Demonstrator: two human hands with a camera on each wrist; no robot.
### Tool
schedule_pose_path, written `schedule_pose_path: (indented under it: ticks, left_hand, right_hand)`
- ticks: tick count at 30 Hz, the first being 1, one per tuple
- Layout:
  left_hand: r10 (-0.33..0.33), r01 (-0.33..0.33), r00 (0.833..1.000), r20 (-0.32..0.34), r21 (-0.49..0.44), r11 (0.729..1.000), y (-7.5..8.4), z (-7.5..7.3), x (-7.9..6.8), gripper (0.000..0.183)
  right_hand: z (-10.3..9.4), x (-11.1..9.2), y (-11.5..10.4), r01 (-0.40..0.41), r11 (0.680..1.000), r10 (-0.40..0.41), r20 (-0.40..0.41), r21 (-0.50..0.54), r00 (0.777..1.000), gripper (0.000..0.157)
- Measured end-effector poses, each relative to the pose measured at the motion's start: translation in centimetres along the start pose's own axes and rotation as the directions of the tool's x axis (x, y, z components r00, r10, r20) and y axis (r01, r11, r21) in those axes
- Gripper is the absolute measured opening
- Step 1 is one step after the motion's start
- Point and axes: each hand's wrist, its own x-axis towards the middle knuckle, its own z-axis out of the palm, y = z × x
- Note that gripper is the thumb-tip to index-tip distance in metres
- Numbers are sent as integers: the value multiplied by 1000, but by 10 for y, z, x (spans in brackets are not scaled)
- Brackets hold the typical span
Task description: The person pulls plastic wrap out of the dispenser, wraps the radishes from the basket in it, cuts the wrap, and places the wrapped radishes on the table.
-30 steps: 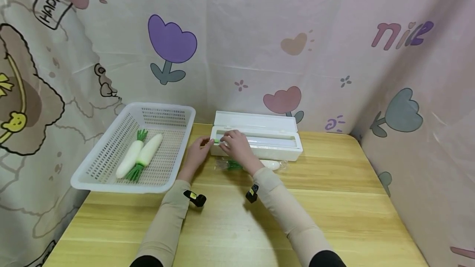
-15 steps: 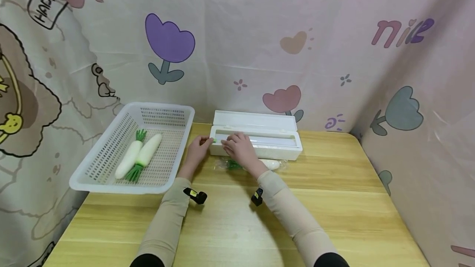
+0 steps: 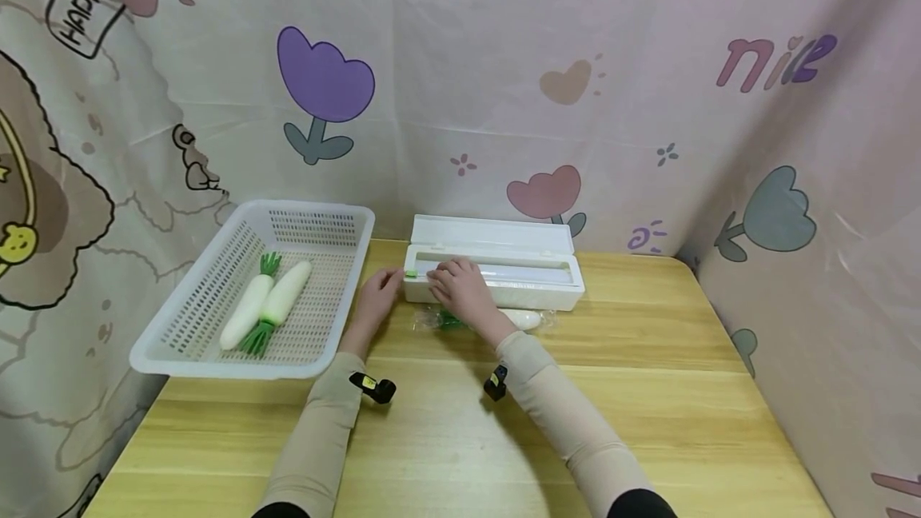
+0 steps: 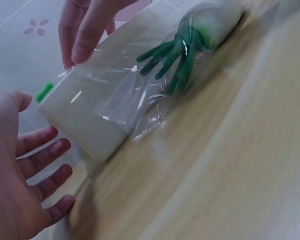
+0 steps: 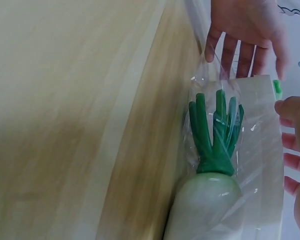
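A long white cling film dispenser (image 3: 496,294) stands with its lid raised. At the left end of its front rim is a small green slider (image 3: 411,273). My left hand (image 3: 377,296) is just left of that end, fingers spread and holding nothing in the left wrist view. My right hand (image 3: 460,290) is over the front rim, thumb on the near side and fingers reaching over the rim. In front of the dispenser lies a white radish (image 5: 205,205) with green stalks, wrapped in clear film (image 4: 125,105); my right hand hides its middle in the head view.
A white perforated basket (image 3: 154,350) at the left holds two unwrapped white radishes (image 3: 248,312). Patterned cloth (image 3: 460,102) hangs behind and at both sides of the wooden table (image 3: 446,438). The dispenser stands close to the back cloth.
My left hand has drawn back left from the green slider, which now shows uncovered. My right hand has stayed over the dispenser's rim with only a small shift.
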Motion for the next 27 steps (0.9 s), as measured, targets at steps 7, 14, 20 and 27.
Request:
schedule_pose_path:
  ticks: [7,14,20,27]
  left_hand:
    - [68,-68,998,-17,10,998,-5,0,-1,44]
    - [194,-193,981,2,84,978,-5,-3,-1,45]
    - [245,-246,969,24,117,962,-6,-3,-2,47]
    - [225,-228,974,39,133,964,-7,1,1,65]
  right_hand:
    - [3,9,-3,-8,999,9,-43,35,999,21]
    - [7,15,-4,-10,999,12,-47,45,999,21]
    - [6,18,-5,-2,999,4,-54,34,999,20]
    - [5,19,-2,-18,999,20,-37,37,999,18]
